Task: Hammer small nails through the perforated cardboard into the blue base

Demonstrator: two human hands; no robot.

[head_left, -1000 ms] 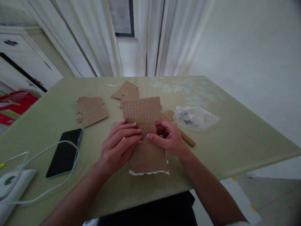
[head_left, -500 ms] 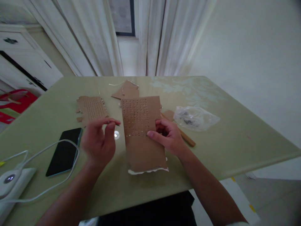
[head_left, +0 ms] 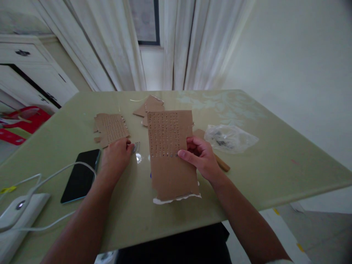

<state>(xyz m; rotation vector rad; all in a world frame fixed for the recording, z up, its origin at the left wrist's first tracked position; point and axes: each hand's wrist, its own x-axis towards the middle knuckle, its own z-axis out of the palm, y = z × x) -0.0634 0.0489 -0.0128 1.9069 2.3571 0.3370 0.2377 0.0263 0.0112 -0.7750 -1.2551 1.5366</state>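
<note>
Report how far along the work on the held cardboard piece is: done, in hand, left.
Done: the held cardboard piece has a grid of punched holes in its upper half; a second punched piece lies flat on the table.
In hand: the right hand grips the piece at its right edge; the left hand touches small metal pins on the table.
Left: its lower half shows no holes.
</note>
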